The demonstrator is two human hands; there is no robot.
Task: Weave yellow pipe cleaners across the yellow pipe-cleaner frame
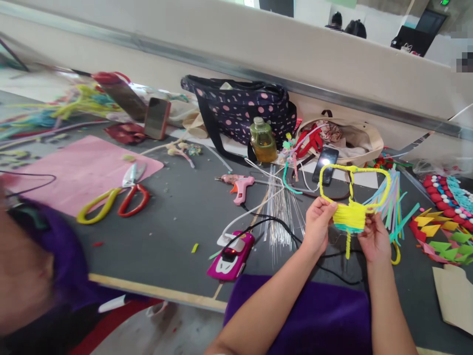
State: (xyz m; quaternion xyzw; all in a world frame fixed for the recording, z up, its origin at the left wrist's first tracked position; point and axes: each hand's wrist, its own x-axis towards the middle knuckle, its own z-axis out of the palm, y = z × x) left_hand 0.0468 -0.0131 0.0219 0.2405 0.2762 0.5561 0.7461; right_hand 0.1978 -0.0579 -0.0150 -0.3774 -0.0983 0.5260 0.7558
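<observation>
Between my two hands I hold a yellow pipe-cleaner figure (349, 217), raised above the table. Two wing-like loops spread from its top, a tightly wound yellow body with a teal lower band sits in the middle, and a short yellow stem points down. My left hand (318, 223) pinches the body's left side with thumb and fingers. On the opposite side, my right hand (376, 237) grips the body's right edge. Behind the figure lie pastel pipe cleaners (394, 197), and a bundle of thin wires (279, 212) lies to the left.
A pink glue gun (240, 186), a magenta power strip (232, 256) with cables, and scissors (129, 190) on a pink sheet (84, 172) lie leftward. Farther back stand a patterned bag (240, 108) and a bottle (263, 140). Another person's sleeve (59, 246) is at far left.
</observation>
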